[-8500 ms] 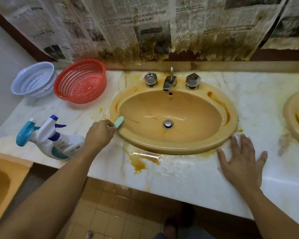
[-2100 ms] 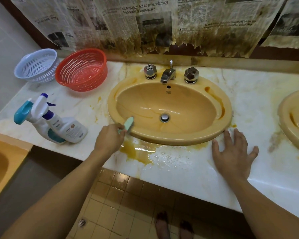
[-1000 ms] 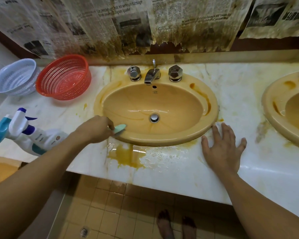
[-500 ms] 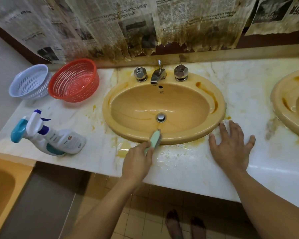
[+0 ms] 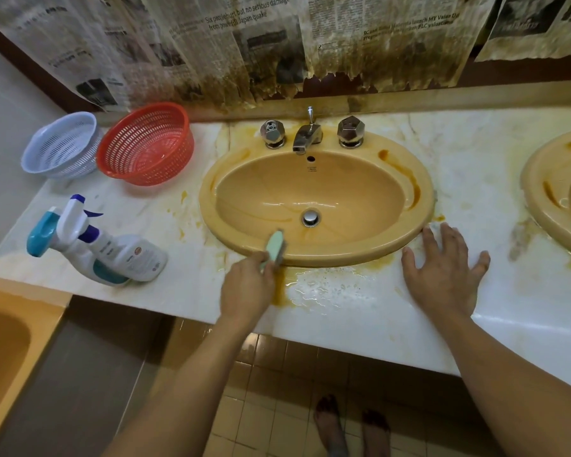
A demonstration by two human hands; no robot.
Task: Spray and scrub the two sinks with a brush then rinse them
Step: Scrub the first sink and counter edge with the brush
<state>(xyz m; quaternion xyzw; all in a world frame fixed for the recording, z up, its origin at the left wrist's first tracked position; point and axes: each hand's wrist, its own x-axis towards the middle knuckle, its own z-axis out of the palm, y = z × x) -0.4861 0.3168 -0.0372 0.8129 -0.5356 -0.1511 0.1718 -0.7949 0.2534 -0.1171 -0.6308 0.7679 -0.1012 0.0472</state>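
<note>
A white marble countertop (image 5: 475, 166), streaked with orange-brown stains, runs below a wall papered in stained, torn newspaper (image 5: 244, 37). One headline reads "Six people hurt but no serious damage from powerful Japan quake".

The pale green scrubbing brush (image 5: 275, 245) lies tilted across the near rim of the mustard-yellow oval ceramic sink (image 5: 422, 206). The left hand (image 5: 246, 288) grips its handle with curled fingers, just in front of the sink. The right hand (image 5: 444, 272) rests flat on the counter at the sink's near right edge, fingers spread and holding nothing.

A chrome drain (image 5: 310, 217) sits in the sink's bottom. At the sink's back stand a chrome faucet (image 5: 305, 136) and two faceted chrome knobs (image 5: 272, 133). In front of the sink lies a foamy puddle (image 5: 327, 288).

Left of the sink, two white spray bottles (image 5: 129, 257) lie on their sides, one with a teal head and one with a purple nozzle. Their label print is too small to read. Farther back on that side sit a red plastic mesh basket (image 5: 145, 145) and a pale blue mesh basket (image 5: 61, 145).

Right of the sink, a second mustard-yellow sink (image 5: 538, 206) is cut off by the frame edge.
</note>
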